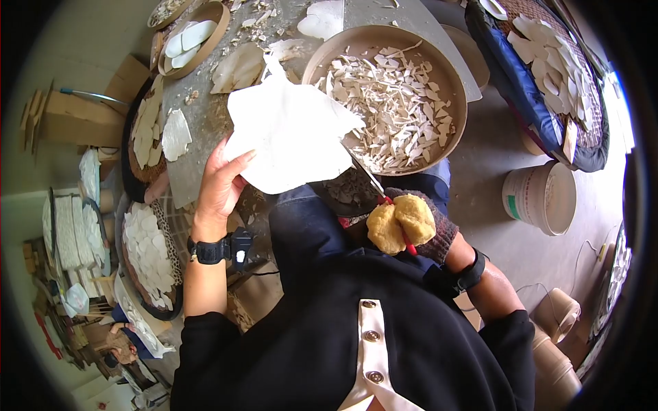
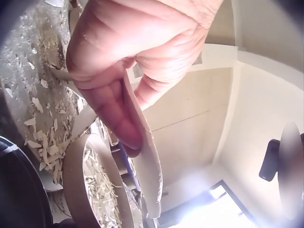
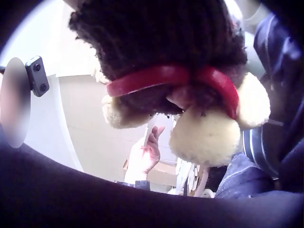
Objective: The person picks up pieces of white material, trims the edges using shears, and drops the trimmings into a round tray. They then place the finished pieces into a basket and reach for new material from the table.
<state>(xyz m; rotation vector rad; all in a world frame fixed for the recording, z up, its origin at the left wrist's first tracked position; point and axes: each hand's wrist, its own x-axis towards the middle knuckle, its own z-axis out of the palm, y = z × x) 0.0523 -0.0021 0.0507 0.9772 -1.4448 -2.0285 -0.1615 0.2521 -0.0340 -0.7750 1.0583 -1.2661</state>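
A large, irregular white flat sheet (image 1: 288, 130) is pinched at its lower left edge between the thumb and fingers of my left hand (image 1: 223, 171). In the left wrist view the sheet (image 2: 151, 175) shows edge-on, thin and slightly curved. My right hand (image 1: 439, 229), in a dark knitted glove, grips scissors (image 1: 410, 244) with red handles and thick yellow foam padding (image 1: 387, 229). Their blades point up and left, to the sheet's lower right edge. In the right wrist view the glove (image 3: 156, 38) sits around the red handles (image 3: 147, 79), foam pads (image 3: 204, 137) bulging out below.
A round tray (image 1: 455, 127) full of white clippings stands just beyond the sheet, on a grey table (image 1: 195, 161) strewn with scraps. A white bucket (image 1: 524, 195) is on the floor at right. Pale flat pieces (image 1: 555, 75) fill a basket at upper right; others (image 1: 147, 250) lie at left.
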